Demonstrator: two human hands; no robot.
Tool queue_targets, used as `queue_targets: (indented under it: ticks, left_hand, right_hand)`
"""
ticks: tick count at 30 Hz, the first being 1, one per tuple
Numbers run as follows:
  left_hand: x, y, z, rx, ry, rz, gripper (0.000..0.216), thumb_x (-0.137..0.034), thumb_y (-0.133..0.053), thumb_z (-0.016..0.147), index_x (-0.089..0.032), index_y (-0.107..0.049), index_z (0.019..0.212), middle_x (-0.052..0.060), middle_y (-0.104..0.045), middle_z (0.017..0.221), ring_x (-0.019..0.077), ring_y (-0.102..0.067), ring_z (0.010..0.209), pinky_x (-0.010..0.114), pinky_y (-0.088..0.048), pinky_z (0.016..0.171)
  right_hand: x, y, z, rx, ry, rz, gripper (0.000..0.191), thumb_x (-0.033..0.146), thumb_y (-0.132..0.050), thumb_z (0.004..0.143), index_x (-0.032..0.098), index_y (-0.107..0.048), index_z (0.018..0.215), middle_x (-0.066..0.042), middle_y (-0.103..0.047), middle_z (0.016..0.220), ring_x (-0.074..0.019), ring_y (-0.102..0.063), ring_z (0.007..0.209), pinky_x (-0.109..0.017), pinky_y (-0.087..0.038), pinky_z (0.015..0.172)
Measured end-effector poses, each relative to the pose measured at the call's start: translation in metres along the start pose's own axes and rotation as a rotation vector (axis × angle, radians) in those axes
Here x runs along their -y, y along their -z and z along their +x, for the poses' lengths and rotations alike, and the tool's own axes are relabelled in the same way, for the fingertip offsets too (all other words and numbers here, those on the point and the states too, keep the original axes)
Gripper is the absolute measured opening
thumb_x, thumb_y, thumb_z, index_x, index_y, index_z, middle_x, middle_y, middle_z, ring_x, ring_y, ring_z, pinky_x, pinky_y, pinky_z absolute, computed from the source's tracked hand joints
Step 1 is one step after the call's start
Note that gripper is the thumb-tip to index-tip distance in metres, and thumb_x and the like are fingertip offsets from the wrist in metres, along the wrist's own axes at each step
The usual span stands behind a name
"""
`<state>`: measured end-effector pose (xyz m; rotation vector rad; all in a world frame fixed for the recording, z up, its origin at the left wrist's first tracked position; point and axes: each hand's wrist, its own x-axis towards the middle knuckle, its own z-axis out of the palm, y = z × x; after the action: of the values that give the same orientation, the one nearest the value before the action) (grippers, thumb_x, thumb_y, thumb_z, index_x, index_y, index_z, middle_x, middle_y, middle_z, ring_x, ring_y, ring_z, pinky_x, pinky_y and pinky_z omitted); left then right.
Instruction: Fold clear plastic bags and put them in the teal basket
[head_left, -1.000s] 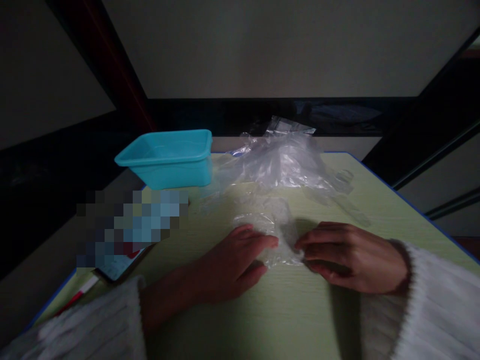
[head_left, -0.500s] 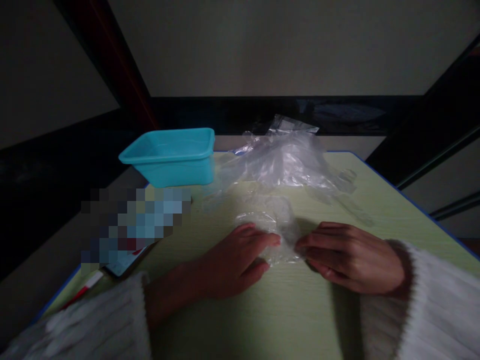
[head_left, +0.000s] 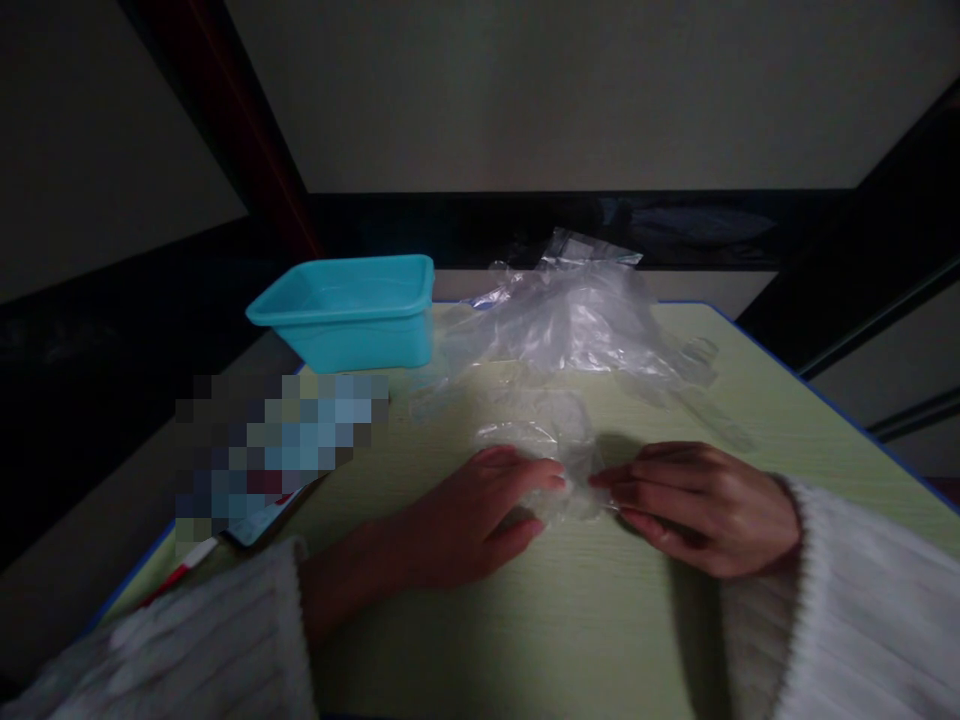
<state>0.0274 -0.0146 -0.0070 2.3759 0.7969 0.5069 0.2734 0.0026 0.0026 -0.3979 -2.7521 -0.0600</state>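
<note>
A crumpled piece of thin clear plastic (head_left: 574, 430) lies flattened on the table in front of me; whether it is a bag or a glove I cannot make out. My left hand (head_left: 480, 515) rests on its left part, with thumb and index finger apart and the fingertips pressing on the plastic. At the right edge, my right hand (head_left: 694, 505) pinches the plastic between thumb and fingers. Behind both hands spreads a larger loose heap of clear plastic (head_left: 592, 320), shiny and wrinkled, with narrow strips sticking out at its sides.
A turquoise plastic basin (head_left: 360, 335) stands at the back left of the pale table (head_left: 585, 620), which has a blue edge. A phone-like device (head_left: 262, 515), mostly pixelated, lies on the left. A red and white pen (head_left: 184, 570) is partly behind my left sleeve.
The right hand has shifted slightly, and its thumb now shows more clearly at the edge of the plastic. My left hand stays in place on it. The view has turned slightly left.
</note>
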Motion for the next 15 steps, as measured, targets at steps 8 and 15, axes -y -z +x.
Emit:
queue_targets:
  ticks: [8, 15]
  left_hand:
    - [0.001, 0.000, -0.001, -0.021, 0.007, -0.042, 0.036, -0.010, -0.051, 0.079, -0.015, -0.049, 0.115, 0.009, -0.057, 0.118, 0.0195, -0.048, 0.111, 0.036, -0.036, 0.098]
    - [0.000, 0.000, -0.002, -0.045, -0.002, -0.064, 0.034, -0.014, -0.049, 0.082, -0.015, -0.049, 0.116, 0.009, -0.056, 0.120, 0.0196, -0.048, 0.113, 0.035, -0.037, 0.098]
  right_hand:
    - [-0.008, -0.003, 0.005, -0.045, 0.123, -0.148, 0.025, 0.011, -0.035, 0.090, 0.011, -0.060, 0.087, -0.011, -0.069, 0.084, -0.0154, -0.058, 0.066, -0.027, -0.045, 0.057]
    - [-0.013, -0.014, 0.000, -0.054, 0.101, -0.238, 0.032, 0.014, -0.030, 0.094, 0.011, -0.062, 0.100, -0.013, -0.068, 0.099, -0.0173, -0.062, 0.091, -0.028, -0.051, 0.070]
